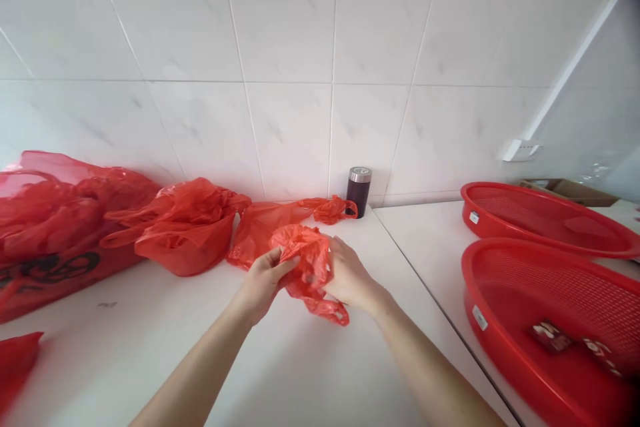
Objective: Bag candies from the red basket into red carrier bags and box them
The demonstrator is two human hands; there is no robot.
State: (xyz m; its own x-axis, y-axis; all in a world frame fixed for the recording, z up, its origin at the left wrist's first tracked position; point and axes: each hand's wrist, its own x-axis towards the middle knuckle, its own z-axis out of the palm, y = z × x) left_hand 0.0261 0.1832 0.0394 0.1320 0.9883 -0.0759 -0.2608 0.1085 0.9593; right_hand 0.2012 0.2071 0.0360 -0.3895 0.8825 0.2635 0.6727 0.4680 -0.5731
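A crumpled red plastic bag [307, 263] is held up over the white table between both hands, one of its handle loops hanging down to the right. My left hand [263, 280] pinches the bag's left side between thumb and fingers. On the other side my right hand [353, 277] is closed on the bag, its fingertips hidden behind the thin plastic. Just behind lies another red plastic bag [265, 223], flattened out, with its knotted handle end reaching toward a dark tumbler [359, 193] with a silver lid.
More red bags [187, 227] are heaped on the left, beside a large red bag with black print [65, 270]. Two round red plastic baskets stand on the right; the nearer basket [475, 280] holds small dark packets [550, 335]. A tiled wall [290, 127] bounds the table's back.
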